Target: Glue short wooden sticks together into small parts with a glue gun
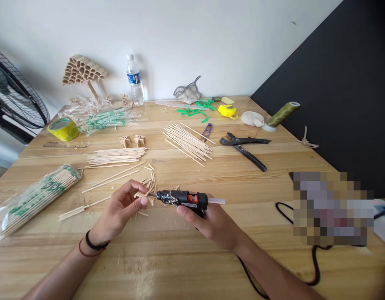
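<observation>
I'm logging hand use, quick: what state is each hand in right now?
Left hand: closed, pinching short stick pieces between thumb and fingers.
Right hand: closed, holding the glue gun.

I'm looking straight at a plain white wall [217,37] now, running right across the back, a small dark mark high on its right side. And over to the right, there's a black surface [342,79], wall or panel, I can't tell, its edge slanting down to the worktop [167,266]! That's pale wood, streaked with darker grain, filling my lower view. Far left, a black fan [14,83] cuts in at the border. Soft, bright light washes the white wall.
</observation>
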Demonstrator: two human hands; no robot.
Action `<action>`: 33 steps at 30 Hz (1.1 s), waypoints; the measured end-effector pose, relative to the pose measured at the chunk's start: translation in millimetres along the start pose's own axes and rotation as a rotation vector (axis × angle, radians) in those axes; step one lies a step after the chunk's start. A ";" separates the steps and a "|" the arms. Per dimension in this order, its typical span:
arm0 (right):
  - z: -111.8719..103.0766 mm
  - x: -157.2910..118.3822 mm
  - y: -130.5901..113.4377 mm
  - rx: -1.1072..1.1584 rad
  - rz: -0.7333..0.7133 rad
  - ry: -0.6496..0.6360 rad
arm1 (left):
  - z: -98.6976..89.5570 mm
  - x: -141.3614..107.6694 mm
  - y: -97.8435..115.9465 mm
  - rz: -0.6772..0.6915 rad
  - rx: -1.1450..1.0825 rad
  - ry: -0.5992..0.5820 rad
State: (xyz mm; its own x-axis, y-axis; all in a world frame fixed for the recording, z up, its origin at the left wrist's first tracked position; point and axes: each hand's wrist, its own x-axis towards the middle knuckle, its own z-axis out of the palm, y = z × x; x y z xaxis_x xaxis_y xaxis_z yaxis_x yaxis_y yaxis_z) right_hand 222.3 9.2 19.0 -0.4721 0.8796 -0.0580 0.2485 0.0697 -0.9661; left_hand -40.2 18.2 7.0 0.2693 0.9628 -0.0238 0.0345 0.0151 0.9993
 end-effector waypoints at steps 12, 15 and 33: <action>1.5 -1.5 2.1 -0.058 0.010 0.005 | 0.8 1.1 1.7 -0.035 0.103 -0.018; 1.6 -1.1 1.7 -0.075 0.016 0.006 | 0.7 1.2 1.7 -0.040 0.109 -0.029; 3.9 -0.5 -1.6 -0.098 -0.023 -0.046 | 0.5 1.5 -3.2 -0.064 0.153 -0.070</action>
State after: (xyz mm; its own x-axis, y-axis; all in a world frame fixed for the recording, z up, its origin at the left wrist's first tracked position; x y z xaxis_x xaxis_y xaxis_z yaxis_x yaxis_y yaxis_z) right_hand 218.8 6.8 19.6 -0.5165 0.8549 -0.0493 0.3177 0.1378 -0.9381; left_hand -39.5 19.4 3.7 0.3282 0.9398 -0.0948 0.1988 0.0293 0.9796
